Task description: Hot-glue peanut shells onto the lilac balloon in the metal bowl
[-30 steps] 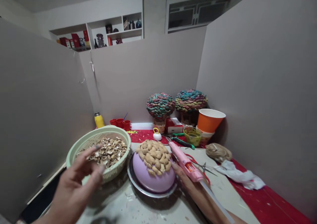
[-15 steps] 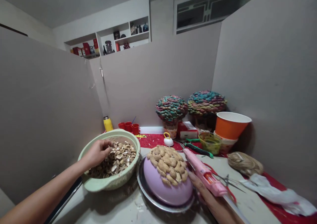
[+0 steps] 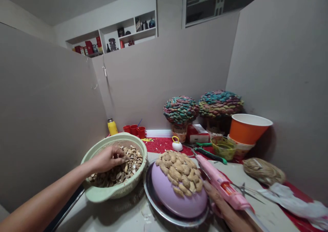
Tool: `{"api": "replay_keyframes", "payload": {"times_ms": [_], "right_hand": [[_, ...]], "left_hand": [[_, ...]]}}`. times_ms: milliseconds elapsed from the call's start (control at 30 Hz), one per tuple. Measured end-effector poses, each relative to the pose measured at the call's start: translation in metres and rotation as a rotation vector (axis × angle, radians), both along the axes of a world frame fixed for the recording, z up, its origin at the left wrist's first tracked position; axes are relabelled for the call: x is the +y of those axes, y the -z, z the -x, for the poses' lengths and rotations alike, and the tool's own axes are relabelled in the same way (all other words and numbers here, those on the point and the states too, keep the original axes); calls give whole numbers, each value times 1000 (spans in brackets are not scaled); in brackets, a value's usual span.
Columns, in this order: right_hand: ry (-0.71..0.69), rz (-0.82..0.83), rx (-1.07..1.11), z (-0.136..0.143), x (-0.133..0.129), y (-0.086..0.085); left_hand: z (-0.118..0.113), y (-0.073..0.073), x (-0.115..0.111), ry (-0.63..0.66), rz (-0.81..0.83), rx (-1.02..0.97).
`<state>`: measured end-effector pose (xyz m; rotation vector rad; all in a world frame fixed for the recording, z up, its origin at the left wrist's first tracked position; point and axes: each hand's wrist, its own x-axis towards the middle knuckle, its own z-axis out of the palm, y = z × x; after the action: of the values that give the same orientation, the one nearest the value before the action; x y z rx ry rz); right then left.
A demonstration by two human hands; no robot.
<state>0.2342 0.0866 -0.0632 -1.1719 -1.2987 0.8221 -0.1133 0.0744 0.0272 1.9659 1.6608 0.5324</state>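
Note:
My left hand (image 3: pixel 110 158) is inside a pale green plastic colander (image 3: pixel 115 192) filled with peanut shells (image 3: pixel 123 174). Its fingers are pinched down on a shell in the heap. My right hand (image 3: pixel 225 206) wraps round a pink hot glue gun (image 3: pixel 221 182), whose nozzle points up and away, just right of a purple dome (image 3: pixel 179 201). The dome looks like an upturned bowl or a balloon and rests in a round metal dish (image 3: pixel 150 199). Overlapping peanut shells (image 3: pixel 183 172) cover its upper part, while the lower front is bare and smooth.
Behind stand two colourful mushroom-shaped pieces (image 3: pixel 181 109), red cups (image 3: pixel 133 129) and a yellow bottle (image 3: pixel 112 127). To the right are an orange tub (image 3: pixel 248 127), green-handled pliers (image 3: pixel 212 155), a yellowish bowl (image 3: pixel 223 150), scissors (image 3: pixel 244 190), a twine bundle (image 3: pixel 263 170) and a white plastic bag (image 3: pixel 294 199).
My left hand has moved right and down into the shells, its fingers drawing together. The view has shifted a little, while my right hand still holds the glue gun beside the dome.

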Motion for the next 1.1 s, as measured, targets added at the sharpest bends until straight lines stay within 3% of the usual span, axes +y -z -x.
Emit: {"api": "replay_keyframes", "payload": {"times_ms": [67,233,533,833,1100], "right_hand": [[-42,36,-1,-3,4,10],[69,8,-13,-14,13,33],[11,-64,-25,-13,2,6],[-26,-62,-38,-11,0,-10],[-6,-5,-37,-15,-4,2]], "left_hand": [[3,-1,-1,-34,24,-122],[9,1,-6,-144,102,-400],[16,5,-6,-211,137,-633],[14,5,-3,-204,64,-538],[25,10,1,-308,-179,-222]]}}
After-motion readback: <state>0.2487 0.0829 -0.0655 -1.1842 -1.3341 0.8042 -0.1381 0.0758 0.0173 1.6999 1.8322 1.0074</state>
